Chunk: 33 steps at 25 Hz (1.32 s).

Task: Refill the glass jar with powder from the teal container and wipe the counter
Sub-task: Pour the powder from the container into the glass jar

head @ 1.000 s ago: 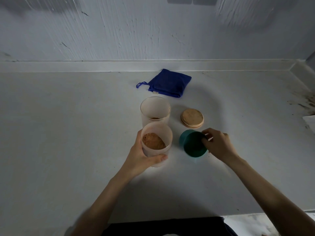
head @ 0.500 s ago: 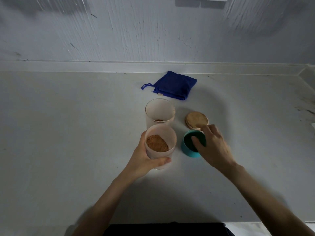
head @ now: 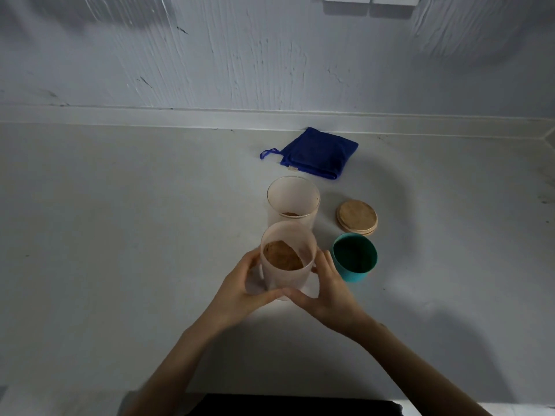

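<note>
A frosted plastic container [head: 285,279] with brown powder [head: 282,256] inside stands on the counter [head: 120,235]. My left hand [head: 238,294] and my right hand [head: 330,294] both wrap around its lower part, thumbs meeting in front. Just behind it stands the open glass jar [head: 292,199] with a little brown powder at its bottom. The teal cap [head: 355,257] sits open side up to the right of my right hand, apart from it. A folded blue cloth [head: 315,154] lies near the back wall.
A round wooden lid [head: 357,217] lies flat on the counter behind the teal cap, right of the glass jar. The counter's front edge runs along the bottom of the view. Dark stains mark the counter at the far right [head: 545,187].
My right hand has let go of the teal cap, which now rests on the counter, and has moved left onto the frosted container. My left hand has kept its hold.
</note>
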Each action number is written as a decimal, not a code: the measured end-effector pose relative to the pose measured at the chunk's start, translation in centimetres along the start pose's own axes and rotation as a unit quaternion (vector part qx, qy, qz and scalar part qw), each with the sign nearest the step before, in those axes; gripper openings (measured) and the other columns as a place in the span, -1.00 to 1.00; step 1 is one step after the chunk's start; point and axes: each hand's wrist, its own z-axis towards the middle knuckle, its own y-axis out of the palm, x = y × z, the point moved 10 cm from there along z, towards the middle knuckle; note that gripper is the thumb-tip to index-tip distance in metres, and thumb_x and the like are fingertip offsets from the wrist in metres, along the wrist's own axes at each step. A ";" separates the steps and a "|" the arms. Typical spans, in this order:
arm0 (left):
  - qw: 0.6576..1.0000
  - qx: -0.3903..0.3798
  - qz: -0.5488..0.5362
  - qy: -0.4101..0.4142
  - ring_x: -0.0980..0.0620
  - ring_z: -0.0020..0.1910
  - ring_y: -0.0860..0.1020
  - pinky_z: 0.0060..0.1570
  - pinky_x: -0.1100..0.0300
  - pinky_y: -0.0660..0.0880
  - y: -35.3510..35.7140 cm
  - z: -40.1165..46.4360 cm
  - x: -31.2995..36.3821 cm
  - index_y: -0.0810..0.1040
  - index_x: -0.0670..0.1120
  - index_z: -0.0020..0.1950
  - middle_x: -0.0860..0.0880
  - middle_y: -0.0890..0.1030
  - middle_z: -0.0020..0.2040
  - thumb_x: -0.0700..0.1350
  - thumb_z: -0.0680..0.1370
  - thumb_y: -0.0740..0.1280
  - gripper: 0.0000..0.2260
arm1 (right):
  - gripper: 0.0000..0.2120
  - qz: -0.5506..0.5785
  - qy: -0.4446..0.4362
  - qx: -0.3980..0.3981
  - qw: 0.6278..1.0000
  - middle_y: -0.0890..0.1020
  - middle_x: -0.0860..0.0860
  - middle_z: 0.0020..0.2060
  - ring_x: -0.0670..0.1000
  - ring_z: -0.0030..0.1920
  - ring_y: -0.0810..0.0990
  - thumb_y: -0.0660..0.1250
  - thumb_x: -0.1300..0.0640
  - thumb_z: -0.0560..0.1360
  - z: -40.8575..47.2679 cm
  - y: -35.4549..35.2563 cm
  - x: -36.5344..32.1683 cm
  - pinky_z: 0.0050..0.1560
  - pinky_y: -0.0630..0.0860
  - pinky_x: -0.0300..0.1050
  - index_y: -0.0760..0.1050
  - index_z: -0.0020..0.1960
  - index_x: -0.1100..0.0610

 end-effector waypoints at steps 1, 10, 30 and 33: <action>1.000 -0.002 0.009 -0.006 0.15 0.12 0.46 0.04 0.46 0.41 -0.1 -0.1 -0.2 0.26 0.12 0.20 0.16 0.44 0.15 -0.12 0.34 0.46 -0.46 | -0.17 0.007 0.005 0.004 1.000 0.31 0.01 0.30 -0.12 0.24 0.31 0.45 -0.05 0.30 0.3 0.2 0.3 0.20 0.32 -0.27 0.06 0.41 0.05; 0.999 -0.021 0.005 0.044 0.29 0.02 0.53 0.07 0.38 0.42 -1.8 0.6 2.0 0.47 0.18 -0.02 0.27 0.60 -0.06 0.12 0.33 0.36 -0.75 | -0.27 0.029 -0.091 0.073 0.993 0.44 -0.02 0.14 -0.17 0.13 0.45 0.46 -0.16 0.19 -0.8 -4.4 -2.5 0.04 0.45 -0.39 0.16 0.23 -0.19; 0.997 0.046 0.025 0.055 0.17 0.18 0.22 -0.14 0.70 0.30 -0.7 8.9 6.1 0.03 -0.08 0.40 0.02 0.23 0.30 -0.17 0.33 0.48 -0.20 | -0.09 -0.442 -0.257 0.100 0.854 0.48 0.28 0.17 0.32 0.12 0.47 0.61 0.15 0.08 6.2 -15.3 -7.4 0.09 0.43 0.21 0.23 0.32 0.12; 0.997 0.042 0.021 0.067 0.17 0.17 0.25 -0.08 0.58 0.35 -0.9 8.8 6.2 0.06 -0.07 0.38 0.11 0.21 0.19 -0.19 0.34 0.48 -0.23 | -0.09 -0.464 -0.269 0.097 0.839 0.50 0.28 0.16 0.30 0.15 0.45 0.61 0.16 0.09 6.4 -14.7 -7.5 0.17 0.37 0.22 0.23 0.33 0.11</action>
